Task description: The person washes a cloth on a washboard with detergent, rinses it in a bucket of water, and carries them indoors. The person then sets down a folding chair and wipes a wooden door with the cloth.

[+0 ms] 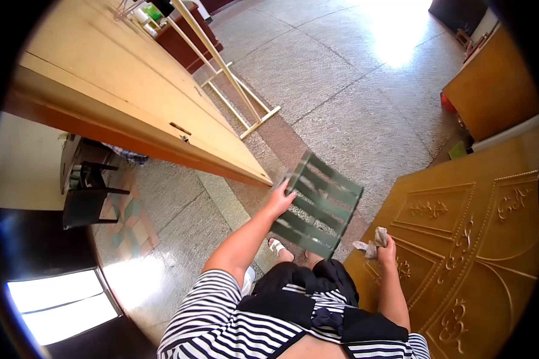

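Holding slatted panel and crumpled cloth, between two doors

Left hand (279, 200): closed around the near left edge of the panel, thumb laid over the top face; fingers beneath largely hidden.
Slatted panel (323, 206): dark green, parallel slats with open gaps, slightly blurred; tilted in front of the body, over the feet. Contact with the floor: cannot be told.
Right hand (388, 250): nearly closed, gripping a crumpled cloth (380, 237), greyish and pale, bunched above the fingers; well apart from the panel, in front of the carved door.
Carved door (440, 212): golden brown, raised scrollwork and beaded borders, at the right.
Plain door (156, 113): pale yellow, with handle hardware, at the left.
Wooden rack (260, 123): pale bars, standing beyond the plain door on the speckled floor (341, 119).
Chair (87, 206): black, at the far left.
Sandal (276, 246): white, on one foot, just beside the panel's lower edge.
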A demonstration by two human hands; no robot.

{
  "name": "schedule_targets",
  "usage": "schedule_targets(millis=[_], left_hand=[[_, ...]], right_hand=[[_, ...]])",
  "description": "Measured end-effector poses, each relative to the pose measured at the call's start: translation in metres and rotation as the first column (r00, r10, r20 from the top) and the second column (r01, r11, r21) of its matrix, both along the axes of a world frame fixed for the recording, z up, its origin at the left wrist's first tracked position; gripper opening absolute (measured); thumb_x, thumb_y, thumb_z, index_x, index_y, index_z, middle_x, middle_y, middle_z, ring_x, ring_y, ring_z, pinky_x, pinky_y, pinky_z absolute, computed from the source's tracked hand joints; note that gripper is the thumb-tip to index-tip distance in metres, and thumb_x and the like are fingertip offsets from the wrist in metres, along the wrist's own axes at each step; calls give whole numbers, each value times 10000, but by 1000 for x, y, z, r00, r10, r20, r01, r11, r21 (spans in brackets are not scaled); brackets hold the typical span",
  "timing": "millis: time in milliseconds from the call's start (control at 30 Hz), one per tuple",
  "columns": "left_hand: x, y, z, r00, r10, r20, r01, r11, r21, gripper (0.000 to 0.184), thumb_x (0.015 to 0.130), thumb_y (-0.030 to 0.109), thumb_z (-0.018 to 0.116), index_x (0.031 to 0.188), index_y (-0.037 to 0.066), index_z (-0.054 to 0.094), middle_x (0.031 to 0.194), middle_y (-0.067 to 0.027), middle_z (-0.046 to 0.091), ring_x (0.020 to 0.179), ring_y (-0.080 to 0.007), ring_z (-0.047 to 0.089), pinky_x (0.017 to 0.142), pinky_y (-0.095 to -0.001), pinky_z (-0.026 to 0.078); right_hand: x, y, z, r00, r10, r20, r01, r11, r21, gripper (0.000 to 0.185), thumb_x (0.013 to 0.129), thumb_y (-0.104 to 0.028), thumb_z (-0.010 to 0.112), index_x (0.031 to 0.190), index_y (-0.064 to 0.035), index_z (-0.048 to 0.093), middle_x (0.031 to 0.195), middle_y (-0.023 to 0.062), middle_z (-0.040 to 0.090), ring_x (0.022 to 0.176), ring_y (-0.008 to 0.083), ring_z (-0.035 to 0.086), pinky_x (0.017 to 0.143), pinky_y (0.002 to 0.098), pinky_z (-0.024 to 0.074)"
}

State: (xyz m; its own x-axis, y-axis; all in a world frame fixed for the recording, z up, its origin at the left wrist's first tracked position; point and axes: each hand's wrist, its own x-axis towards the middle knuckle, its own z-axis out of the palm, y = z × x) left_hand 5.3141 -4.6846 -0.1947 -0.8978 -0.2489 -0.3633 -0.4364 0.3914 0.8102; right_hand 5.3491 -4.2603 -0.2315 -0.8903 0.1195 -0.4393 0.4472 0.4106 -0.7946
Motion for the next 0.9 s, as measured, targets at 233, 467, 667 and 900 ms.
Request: schedule_targets(millis=[233,467,667,900], left_hand=[[-57,65,62,994,-6,-112,2,999,-41,571,795,216,620,1307,74,410,1235,-183,515,1126,-323,511,928,-332,402],[-113,97,88,922,113,-371,-128,992,-17,565,785,225,605,1311,153,408,1191,-139,552,1042,-339,549,843,-365,452],[-196,98,87,900,176,-398,-149,984,99,555,781,217,622,1294,116,435,1160,-182,568,1070,-328,551,867,-353,445],[-336,96,62,877,-71,-475,104,994,44,559,754,87,654,1275,41,456,1158,-159,582,1069,-232,560,900,-303,419]], right_hand=[[-28,15,29,971,-240,-16,226,934,-276,562,651,136,396,1185,3,509,1109,83,574,1008,182,556,873,289,439],[-79,25,35,943,-316,-109,281,925,-255,521,678,125,411,1176,3,507,1051,70,583,940,171,568,841,293,452],[-142,22,56,881,-434,-190,371,881,-293,481,706,141,428,1148,-23,522,1008,46,592,890,150,574,800,282,463],[-219,27,76,774,-552,-310,473,830,-295,544,662,138,358,1166,4,512,1077,70,578,999,167,553,890,278,415]])
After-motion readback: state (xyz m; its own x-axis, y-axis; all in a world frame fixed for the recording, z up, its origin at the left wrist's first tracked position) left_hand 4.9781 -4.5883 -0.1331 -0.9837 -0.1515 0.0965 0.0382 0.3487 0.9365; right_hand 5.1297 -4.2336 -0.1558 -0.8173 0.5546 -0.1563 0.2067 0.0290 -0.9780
